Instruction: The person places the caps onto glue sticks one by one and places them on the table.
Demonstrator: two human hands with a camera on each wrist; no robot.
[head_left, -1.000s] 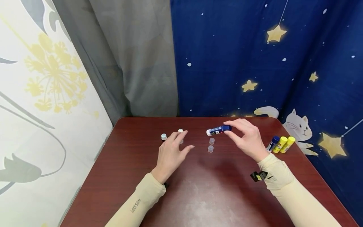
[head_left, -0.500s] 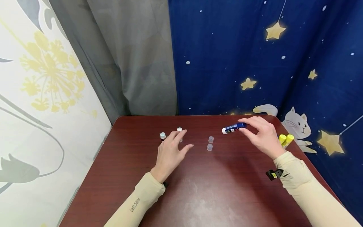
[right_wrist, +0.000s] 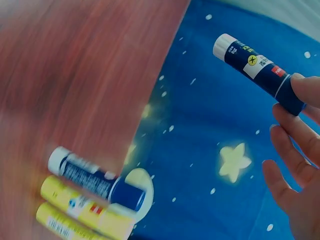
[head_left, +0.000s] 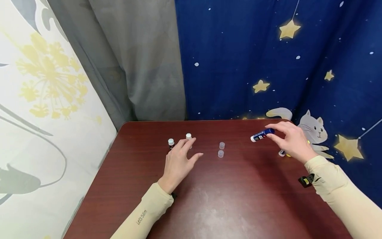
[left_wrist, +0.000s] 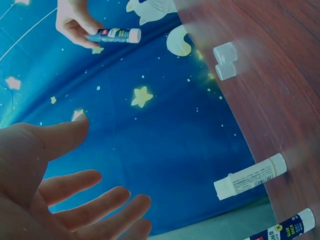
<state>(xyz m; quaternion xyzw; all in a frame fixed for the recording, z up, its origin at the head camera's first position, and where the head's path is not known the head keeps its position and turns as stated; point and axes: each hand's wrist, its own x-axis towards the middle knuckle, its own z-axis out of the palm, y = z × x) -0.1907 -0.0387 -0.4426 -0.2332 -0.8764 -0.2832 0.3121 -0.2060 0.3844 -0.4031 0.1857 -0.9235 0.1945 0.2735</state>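
Observation:
My right hand pinches a navy glue stick by its dark blue cap end, above the table's right part. The stick tilts, its white end pointing left. My left hand hovers with relaxed, spread fingers and holds nothing. Just beyond it stand a white glue stick and another navy glue stick, both upright and partly hidden by the hand in the head view. Below the right hand, the right wrist view shows a third navy glue stick beside two yellow glue sticks.
Two small translucent cups or caps sit close together mid-table. The dark red wooden table ends at a back edge before a grey curtain and a blue starry curtain. A patterned white wall or curtain flanks the left side.
My right hand has carried the navy glue stick rightward, toward the row of glue sticks at the right, which it now mostly covers in the head view. My left hand stays nearly still.

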